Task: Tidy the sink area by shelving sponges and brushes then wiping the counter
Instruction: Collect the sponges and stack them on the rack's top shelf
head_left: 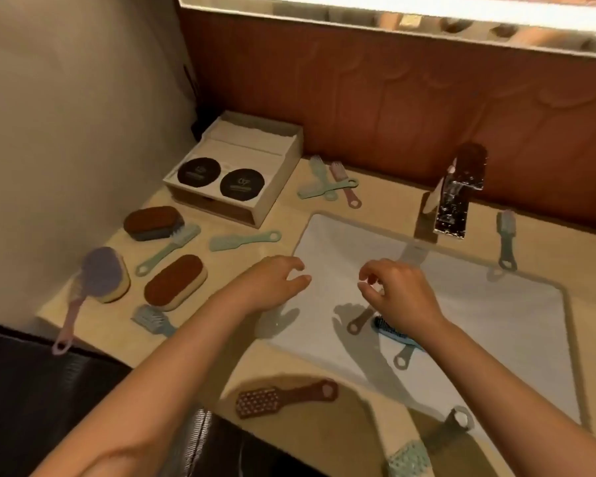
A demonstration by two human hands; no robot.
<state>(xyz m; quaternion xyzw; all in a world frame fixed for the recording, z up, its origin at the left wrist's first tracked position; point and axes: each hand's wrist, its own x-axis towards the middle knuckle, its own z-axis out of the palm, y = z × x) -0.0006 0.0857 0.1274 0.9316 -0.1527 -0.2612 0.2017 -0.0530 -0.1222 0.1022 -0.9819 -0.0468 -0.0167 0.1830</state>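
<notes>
Head view: mid-frame, left hand (pixel 272 284) hovers at the sink (pixel 496 321) rim, right hand (pixel 398 290) over the basin; each grip loosely curled, empty. On the desk (pixel 289 211) at left lie sponges (pixel 175 282) and brushes (pixel 245 239); blue brush (pixel 389 330) in the sink.

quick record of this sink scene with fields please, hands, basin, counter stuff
left hand: empty, fingers loosely curled, over the left edge of the sink
right hand: empty, fingers loosely curled, over the basin
sink: white, blue brush lying inside
counter: brown-topped sponges at left, brown brush at front edge, more brushes scattered
wooden box: back left of counter
faucet: behind sink
</notes>
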